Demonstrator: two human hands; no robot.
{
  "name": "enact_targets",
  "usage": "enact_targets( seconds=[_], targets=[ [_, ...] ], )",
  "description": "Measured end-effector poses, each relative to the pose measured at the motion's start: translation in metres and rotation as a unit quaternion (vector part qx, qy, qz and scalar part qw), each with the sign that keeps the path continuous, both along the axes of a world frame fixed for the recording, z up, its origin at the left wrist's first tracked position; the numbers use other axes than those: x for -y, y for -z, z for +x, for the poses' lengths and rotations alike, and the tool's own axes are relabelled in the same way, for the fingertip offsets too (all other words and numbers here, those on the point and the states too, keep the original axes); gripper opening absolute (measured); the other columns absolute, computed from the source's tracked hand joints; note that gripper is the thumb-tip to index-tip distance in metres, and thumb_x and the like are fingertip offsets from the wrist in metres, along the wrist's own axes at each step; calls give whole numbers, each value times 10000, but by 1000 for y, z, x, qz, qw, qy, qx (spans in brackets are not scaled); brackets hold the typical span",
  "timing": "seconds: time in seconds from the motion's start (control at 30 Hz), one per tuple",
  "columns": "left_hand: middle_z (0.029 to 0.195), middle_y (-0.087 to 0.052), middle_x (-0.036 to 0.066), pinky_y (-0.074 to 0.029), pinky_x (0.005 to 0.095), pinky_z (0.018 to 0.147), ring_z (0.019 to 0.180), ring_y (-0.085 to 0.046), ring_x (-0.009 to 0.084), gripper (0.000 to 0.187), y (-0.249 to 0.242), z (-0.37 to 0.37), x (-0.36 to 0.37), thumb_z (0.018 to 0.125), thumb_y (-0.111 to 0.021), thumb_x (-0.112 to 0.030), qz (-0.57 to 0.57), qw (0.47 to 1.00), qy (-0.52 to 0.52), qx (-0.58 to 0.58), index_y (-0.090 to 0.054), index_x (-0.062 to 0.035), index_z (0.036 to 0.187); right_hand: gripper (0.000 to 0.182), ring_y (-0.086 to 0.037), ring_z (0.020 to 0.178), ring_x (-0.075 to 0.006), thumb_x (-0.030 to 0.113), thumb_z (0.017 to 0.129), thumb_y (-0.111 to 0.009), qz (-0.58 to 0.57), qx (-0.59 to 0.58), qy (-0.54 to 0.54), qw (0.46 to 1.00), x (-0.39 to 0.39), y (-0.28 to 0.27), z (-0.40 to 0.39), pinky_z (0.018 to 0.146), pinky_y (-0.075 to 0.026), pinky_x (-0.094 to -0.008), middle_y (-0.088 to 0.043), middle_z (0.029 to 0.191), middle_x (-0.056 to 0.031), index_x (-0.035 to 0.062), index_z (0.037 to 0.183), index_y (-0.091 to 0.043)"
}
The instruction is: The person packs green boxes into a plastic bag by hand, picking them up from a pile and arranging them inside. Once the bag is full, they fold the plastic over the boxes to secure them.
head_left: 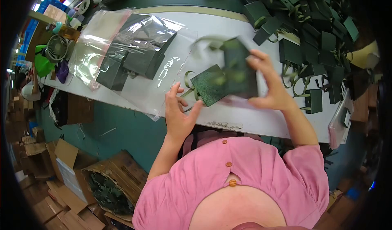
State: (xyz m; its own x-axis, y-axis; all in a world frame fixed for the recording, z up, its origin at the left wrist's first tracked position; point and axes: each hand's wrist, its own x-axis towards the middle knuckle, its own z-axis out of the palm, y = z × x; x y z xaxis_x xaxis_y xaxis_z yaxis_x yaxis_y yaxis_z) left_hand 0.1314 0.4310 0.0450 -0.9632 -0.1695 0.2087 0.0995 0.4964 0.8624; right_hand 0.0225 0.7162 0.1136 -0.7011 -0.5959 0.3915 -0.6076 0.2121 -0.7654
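My right hand (271, 87) grips the right edge of a dark green box (241, 73), fingers at the top and thumb below. That box and its pale green ribbon are smeared by motion. Beside it, over the white tabletop (212, 22), is a smaller textured green box (208, 85) with a ribbon loop. My left hand (179, 113) is just left of the smaller box, its thumb and fingers apart and nothing between them. Left of my hands lie several dark green boxes (143, 60) under a clear plastic bag (151, 26).
A heap of green ribboned boxes (314, 38) covers the table's right side. More clear plastic bags (96, 38) lie at the left, near a small fan (57, 47). On the floor at lower left, an open carton (122, 171) holds dark green pieces.
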Motion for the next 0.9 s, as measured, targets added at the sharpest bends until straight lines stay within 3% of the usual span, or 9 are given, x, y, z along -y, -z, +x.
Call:
enact_targets(
  seconds=[0.07, 0.17, 0.4, 0.5, 0.57, 0.63, 0.73, 0.8, 0.9],
  targets=[
    [1105, -628, 115, -526, 290, 689, 799, -657, 164, 805, 2, -9, -1, 849, -703, 58, -42, 999, -7, -16, -304, -44, 1541, 837, -447, 1360, -388, 177, 690, -862, 34, -17, -89, 995, 31, 18, -14, 1127, -408, -436, -402, 1486, -204, 154, 1471, -562],
    [838, -649, 62, -520, 328, 669, 702, -654, 183, 802, 6, -20, -3, 819, -698, 32, 54, 997, -42, 48, -320, -53, 1521, 831, -482, 1263, -415, 192, 680, -895, 108, -30, -189, 976, 45, 52, -42, 1022, -497, -439, -368, 1463, -217, 297, 1445, -589],
    [971, -672, 84, -513, 269, 736, 777, -604, 132, 645, 1, 40, 57, 844, -660, 71, 25, 982, -188, -12, -460, -58, 1443, 806, -523, 1231, -402, 154, 680, -894, 148, -8, -207, 967, 46, 42, -41, 1031, -496, -446, -328, 1521, -214, 288, 1421, -607],
    [1116, -651, 119, -498, 296, 803, 905, -600, 198, 688, -5, 53, 76, 825, -705, 43, -164, 962, -161, -150, -469, -96, 1456, 794, -516, 1258, -412, 135, 681, -893, 125, -3, -216, 968, 39, 45, -37, 1040, -493, -456, -313, 1541, -212, 289, 1410, -616],
    [1196, -615, 135, -483, 329, 838, 1012, -569, 253, 700, -24, 37, 72, 809, -731, 31, -302, 918, -216, -137, -484, -99, 1450, 783, -505, 1280, -424, 124, 686, -891, 126, -9, -226, 966, 35, 42, -37, 1046, -491, -461, -302, 1553, -215, 289, 1402, -620],
    [1288, -558, 141, -455, 384, 903, 1152, -496, 319, 576, -22, 16, 70, 784, -746, 40, -311, 906, -257, -127, -612, -86, 1330, 789, -506, 1264, -419, 124, 671, -892, 156, -5, -221, 963, 28, 38, -37, 1037, -494, -470, -337, 1526, -210, 284, 1395, -624],
    [1220, -587, 120, -477, 361, 852, 1073, -547, 275, 364, 6, 7, 95, 821, -742, 44, -345, 893, -247, -148, -711, -69, 1166, 796, -509, 1226, -401, 126, 644, -889, 311, -131, -154, 929, 39, -8, -37, 1018, -495, -475, -402, 1472, -190, 281, 1380, -632],
    [1172, -608, 107, -488, 340, 795, 986, -577, 244, 277, 7, 7, 94, 854, -744, 29, -248, 917, -257, -177, -731, -63, 1115, 801, -494, 1205, -382, 90, 549, -876, 425, -246, -37, 870, 58, -61, -32, 973, -481, -461, -461, 1393, -164, 256, 1305, -671],
    [1068, -640, 88, -495, 314, 718, 862, -606, 208, 200, 7, 8, 91, 895, -748, -6, -187, 929, -243, -208, -736, -54, 1089, 720, -509, 1178, -348, 145, 589, -872, 541, -262, -13, 799, 82, -107, -23, 969, -467, -433, -495, 1339, -144, 267, 1273, -683]
  ],
)
